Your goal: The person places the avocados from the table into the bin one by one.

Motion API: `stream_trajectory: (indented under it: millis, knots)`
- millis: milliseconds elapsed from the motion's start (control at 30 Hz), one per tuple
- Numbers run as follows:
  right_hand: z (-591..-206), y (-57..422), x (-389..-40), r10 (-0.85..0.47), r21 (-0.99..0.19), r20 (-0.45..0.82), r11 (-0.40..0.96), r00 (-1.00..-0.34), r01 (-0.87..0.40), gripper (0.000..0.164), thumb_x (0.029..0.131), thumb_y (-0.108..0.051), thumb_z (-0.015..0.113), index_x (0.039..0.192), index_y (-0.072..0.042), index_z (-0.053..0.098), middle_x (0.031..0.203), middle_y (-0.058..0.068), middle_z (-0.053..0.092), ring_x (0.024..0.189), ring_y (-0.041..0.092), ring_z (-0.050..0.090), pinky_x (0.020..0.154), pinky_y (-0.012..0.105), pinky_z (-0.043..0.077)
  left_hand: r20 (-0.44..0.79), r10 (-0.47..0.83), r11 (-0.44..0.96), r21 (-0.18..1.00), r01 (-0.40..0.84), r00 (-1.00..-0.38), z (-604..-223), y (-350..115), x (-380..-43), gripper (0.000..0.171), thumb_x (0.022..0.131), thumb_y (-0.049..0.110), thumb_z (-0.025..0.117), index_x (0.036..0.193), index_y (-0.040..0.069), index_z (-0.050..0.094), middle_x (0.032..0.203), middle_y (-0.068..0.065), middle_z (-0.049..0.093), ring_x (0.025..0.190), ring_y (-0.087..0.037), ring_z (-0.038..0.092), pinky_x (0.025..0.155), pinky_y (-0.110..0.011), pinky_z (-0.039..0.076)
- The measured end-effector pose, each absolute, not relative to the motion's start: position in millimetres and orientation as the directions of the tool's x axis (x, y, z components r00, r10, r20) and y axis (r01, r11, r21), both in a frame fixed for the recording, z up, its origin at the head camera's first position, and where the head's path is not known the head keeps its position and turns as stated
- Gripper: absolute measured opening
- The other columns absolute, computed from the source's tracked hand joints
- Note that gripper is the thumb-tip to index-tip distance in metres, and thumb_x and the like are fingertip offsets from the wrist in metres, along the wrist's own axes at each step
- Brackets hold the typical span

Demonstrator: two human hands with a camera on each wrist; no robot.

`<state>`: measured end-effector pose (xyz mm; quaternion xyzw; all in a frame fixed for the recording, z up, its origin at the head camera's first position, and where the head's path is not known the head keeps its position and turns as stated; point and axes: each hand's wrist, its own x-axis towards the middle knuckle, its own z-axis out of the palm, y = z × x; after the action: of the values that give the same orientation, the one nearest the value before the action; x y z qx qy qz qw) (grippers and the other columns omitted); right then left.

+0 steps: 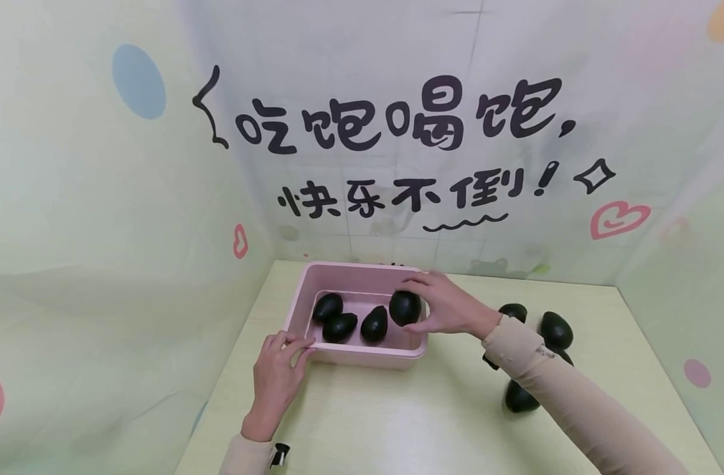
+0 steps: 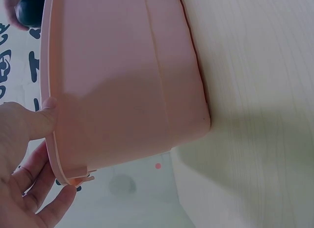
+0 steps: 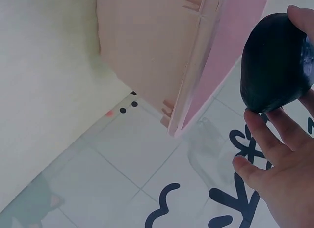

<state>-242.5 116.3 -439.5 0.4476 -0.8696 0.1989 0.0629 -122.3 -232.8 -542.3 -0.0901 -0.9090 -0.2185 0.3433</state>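
Note:
A pink plastic bin (image 1: 368, 356) stands on the table near the back wall. Inside lie three dark green avocados, one at the back left (image 1: 328, 308), one in front of it (image 1: 340, 328) and one nearer the middle (image 1: 374, 324). My right hand (image 1: 451, 305) grips another avocado (image 1: 405, 308) between thumb and fingers, over the bin's right end. The right wrist view shows that avocado (image 3: 274, 63) held at its ends, above the rim. With thumb and fingers, my left hand (image 1: 275, 373) holds the bin's front left rim (image 2: 53, 154).
More avocados rest on the table's right side: one at the back (image 1: 513, 311), one farther right (image 1: 556, 330) and one nearer the front (image 1: 521, 397). The right forearm (image 1: 570, 389) partly covers another. Printed cloth walls (image 1: 362, 244) enclose the table's back and sides.

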Motion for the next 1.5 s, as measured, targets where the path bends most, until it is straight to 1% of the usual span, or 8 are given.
stream_trajectory:
  millis: [100, 200, 333, 500, 700, 933, 1100, 1500]
  knots:
    - [-439.3, 111.9, -243.6, -0.771, -0.280, 0.270, 0.510, -0.576, -0.813, 0.071, 0.076, -0.041, 0.093, 0.134, -0.008, 0.070, 0.134, 0.009, 0.069, 0.121, 0.028, 0.065, 0.105, 0.052, 0.052, 0.664, 0.014, 0.890, 0.333, 0.312, -0.748, -543.2, -233.2, -121.9, 0.024, 0.073, 0.012, 0.098, 0.093, 0.016, 0.086, 0.090, -0.002, 0.069, 0.089, -0.030, 0.064, 0.056, -0.038, 0.052]
    - [-439.2, 107.7, -243.9, -0.792, -0.266, 0.244, 0.501, -0.560, -0.823, 0.071, 0.077, -0.040, 0.093, 0.135, -0.007, 0.070, 0.134, 0.011, 0.068, 0.124, 0.029, 0.064, 0.106, 0.053, 0.051, 0.662, 0.015, 0.891, 0.332, 0.310, -0.750, -544.9, -233.4, -121.6, 0.024, 0.073, 0.012, 0.098, 0.093, 0.016, 0.086, 0.090, -0.002, 0.069, 0.089, -0.030, 0.064, 0.056, -0.038, 0.052]
    - [-437.5, 103.4, -243.7, -0.811, -0.223, 0.196, 0.510, -0.551, -0.831, 0.072, 0.080, -0.044, 0.091, 0.137, -0.007, 0.068, 0.138, 0.013, 0.066, 0.129, 0.030, 0.061, 0.109, 0.056, 0.050, 0.656, 0.012, 0.890, 0.336, 0.306, -0.755, -546.7, -233.6, -121.7, 0.024, 0.073, 0.011, 0.098, 0.094, 0.016, 0.086, 0.090, -0.002, 0.068, 0.089, -0.030, 0.064, 0.057, -0.038, 0.052]
    - [-435.5, 100.8, -244.3, -0.821, -0.189, 0.166, 0.518, -0.547, -0.835, 0.073, 0.079, -0.045, 0.092, 0.137, -0.008, 0.068, 0.139, 0.014, 0.066, 0.131, 0.030, 0.060, 0.110, 0.058, 0.049, 0.652, 0.010, 0.889, 0.342, 0.306, -0.758, -547.2, -233.9, -121.9, 0.024, 0.073, 0.011, 0.098, 0.094, 0.016, 0.086, 0.090, -0.002, 0.068, 0.090, -0.030, 0.064, 0.057, -0.039, 0.052]
    - [-436.2, 97.9, -245.6, -0.842, -0.179, 0.142, 0.495, -0.520, -0.850, 0.068, 0.077, -0.040, 0.094, 0.133, -0.010, 0.070, 0.135, 0.012, 0.067, 0.129, 0.031, 0.061, 0.113, 0.060, 0.047, 0.655, 0.011, 0.889, 0.340, 0.308, -0.755, -545.4, -233.6, -121.4, 0.024, 0.073, 0.011, 0.098, 0.094, 0.016, 0.086, 0.089, -0.001, 0.068, 0.090, -0.030, 0.064, 0.057, -0.038, 0.052]
    - [-437.1, 93.7, -245.5, -0.865, -0.138, 0.093, 0.479, -0.493, -0.867, 0.062, 0.081, -0.041, 0.089, 0.133, -0.013, 0.070, 0.131, 0.009, 0.068, 0.124, 0.029, 0.063, 0.114, 0.058, 0.047, 0.657, 0.011, 0.887, 0.341, 0.311, -0.754, -544.3, -233.7, -121.3, 0.023, 0.074, 0.011, 0.098, 0.093, 0.016, 0.086, 0.089, -0.001, 0.067, 0.090, -0.030, 0.064, 0.056, -0.038, 0.051]
    - [-435.6, 91.6, -246.5, -0.879, -0.109, 0.098, 0.456, -0.466, -0.883, 0.061, 0.082, -0.041, 0.088, 0.133, -0.012, 0.070, 0.129, 0.009, 0.068, 0.121, 0.030, 0.064, 0.114, 0.056, 0.046, 0.659, 0.011, 0.888, 0.339, 0.311, -0.752, -542.8, -233.8, -121.8, 0.023, 0.073, 0.011, 0.098, 0.093, 0.015, 0.086, 0.089, -0.001, 0.068, 0.091, -0.031, 0.065, 0.056, -0.039, 0.052]
    - [-429.7, 87.5, -245.1, -0.880, -0.118, 0.097, 0.453, -0.464, -0.884, 0.058, 0.083, -0.042, 0.087, 0.132, -0.016, 0.071, 0.127, 0.008, 0.069, 0.119, 0.030, 0.064, 0.114, 0.057, 0.046, 0.664, 0.015, 0.892, 0.329, 0.310, -0.748, -541.4, -234.7, -122.9, 0.024, 0.073, 0.013, 0.098, 0.093, 0.017, 0.086, 0.089, -0.001, 0.068, 0.090, -0.031, 0.065, 0.056, -0.040, 0.052]
